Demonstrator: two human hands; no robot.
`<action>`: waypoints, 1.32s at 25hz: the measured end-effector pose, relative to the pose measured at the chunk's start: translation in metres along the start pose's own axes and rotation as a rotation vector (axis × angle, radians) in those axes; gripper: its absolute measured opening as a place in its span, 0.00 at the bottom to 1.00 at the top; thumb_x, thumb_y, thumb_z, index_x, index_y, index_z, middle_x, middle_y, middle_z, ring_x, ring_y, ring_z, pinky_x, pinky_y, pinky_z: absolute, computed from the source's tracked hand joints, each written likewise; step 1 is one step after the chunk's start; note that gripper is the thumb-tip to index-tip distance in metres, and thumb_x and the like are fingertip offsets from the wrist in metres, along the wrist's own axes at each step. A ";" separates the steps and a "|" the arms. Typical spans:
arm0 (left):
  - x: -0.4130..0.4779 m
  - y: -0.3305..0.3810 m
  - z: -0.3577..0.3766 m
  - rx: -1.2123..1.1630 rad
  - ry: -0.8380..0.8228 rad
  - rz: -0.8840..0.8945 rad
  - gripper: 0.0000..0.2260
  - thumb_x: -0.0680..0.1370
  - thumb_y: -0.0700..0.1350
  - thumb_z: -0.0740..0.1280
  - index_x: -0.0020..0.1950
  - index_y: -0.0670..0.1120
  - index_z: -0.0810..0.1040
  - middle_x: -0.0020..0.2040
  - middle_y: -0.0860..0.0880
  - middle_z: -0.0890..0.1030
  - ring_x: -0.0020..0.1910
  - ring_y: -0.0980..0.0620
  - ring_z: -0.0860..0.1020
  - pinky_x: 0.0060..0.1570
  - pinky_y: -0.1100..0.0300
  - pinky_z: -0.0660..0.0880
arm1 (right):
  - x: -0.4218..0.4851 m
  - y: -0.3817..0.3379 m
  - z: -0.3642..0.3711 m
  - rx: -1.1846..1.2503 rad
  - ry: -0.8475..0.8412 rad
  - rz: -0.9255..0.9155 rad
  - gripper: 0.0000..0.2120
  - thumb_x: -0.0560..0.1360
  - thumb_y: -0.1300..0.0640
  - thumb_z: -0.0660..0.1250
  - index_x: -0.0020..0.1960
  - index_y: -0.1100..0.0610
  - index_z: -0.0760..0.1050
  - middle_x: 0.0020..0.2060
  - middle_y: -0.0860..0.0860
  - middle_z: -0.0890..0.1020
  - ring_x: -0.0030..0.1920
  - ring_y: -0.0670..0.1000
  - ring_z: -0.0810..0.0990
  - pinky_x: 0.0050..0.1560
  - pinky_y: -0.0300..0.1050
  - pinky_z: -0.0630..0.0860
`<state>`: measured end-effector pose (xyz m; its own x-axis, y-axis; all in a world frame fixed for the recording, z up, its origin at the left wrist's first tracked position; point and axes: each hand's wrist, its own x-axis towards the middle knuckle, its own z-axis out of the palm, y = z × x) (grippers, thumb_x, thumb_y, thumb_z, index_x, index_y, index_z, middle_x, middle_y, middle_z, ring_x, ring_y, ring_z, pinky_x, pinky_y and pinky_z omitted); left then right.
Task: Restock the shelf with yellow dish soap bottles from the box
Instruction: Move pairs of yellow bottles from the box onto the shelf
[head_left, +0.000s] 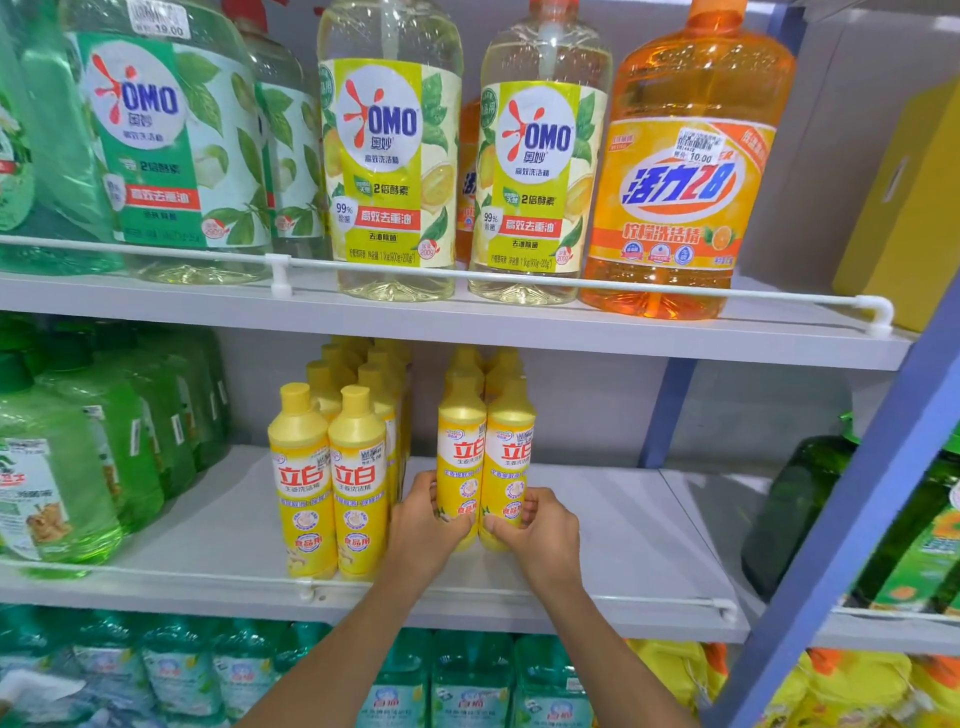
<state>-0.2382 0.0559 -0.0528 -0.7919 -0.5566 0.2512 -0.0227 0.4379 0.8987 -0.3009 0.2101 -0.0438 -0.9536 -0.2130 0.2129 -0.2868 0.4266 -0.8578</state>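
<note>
two yellow bottles (462, 467) on shelf (623, 519), gripped by left hand (426, 525), right hand (540, 535)

A grey wall (597, 410) backs white shelving (623, 338) framed by a blue upright (872, 493).

On the shelf (623, 519), the right bottle group (485, 457) stands beside the left bottle group (327, 483).

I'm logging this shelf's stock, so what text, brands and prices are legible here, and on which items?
"OMO": green-label bottle, top shelf.
"19.00": price sticker on it.
"OMO", "99%": both lemon-label clear bottles.
"活力28": orange bottle.
"10.00": white sticker on it.
"立白": yellow dish soap bottles, including two gripped by the left hand and right hand.
Small print and bottom-shelf labels: too blurred to read.
</note>
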 end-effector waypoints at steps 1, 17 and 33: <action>0.004 -0.001 0.003 -0.009 0.020 -0.008 0.26 0.67 0.49 0.81 0.61 0.49 0.75 0.54 0.53 0.85 0.50 0.55 0.84 0.53 0.51 0.83 | 0.004 0.000 0.002 -0.003 0.003 0.006 0.27 0.66 0.48 0.82 0.60 0.56 0.78 0.52 0.50 0.86 0.48 0.48 0.85 0.52 0.42 0.81; 0.029 -0.003 0.013 -0.075 0.040 -0.037 0.25 0.68 0.47 0.81 0.62 0.49 0.76 0.54 0.54 0.83 0.51 0.58 0.83 0.52 0.61 0.82 | 0.031 0.005 0.014 0.053 0.023 0.007 0.24 0.66 0.46 0.81 0.56 0.48 0.75 0.52 0.46 0.83 0.49 0.43 0.82 0.42 0.28 0.74; 0.031 -0.003 0.015 -0.069 0.040 -0.070 0.24 0.71 0.46 0.79 0.64 0.48 0.76 0.58 0.51 0.83 0.54 0.54 0.82 0.57 0.54 0.81 | 0.038 0.004 0.019 0.053 -0.022 0.037 0.28 0.69 0.48 0.81 0.64 0.50 0.74 0.57 0.48 0.83 0.54 0.48 0.83 0.58 0.47 0.82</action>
<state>-0.2719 0.0477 -0.0535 -0.7647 -0.6125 0.2000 -0.0340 0.3484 0.9367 -0.3371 0.1874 -0.0482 -0.9610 -0.2177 0.1704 -0.2453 0.3874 -0.8887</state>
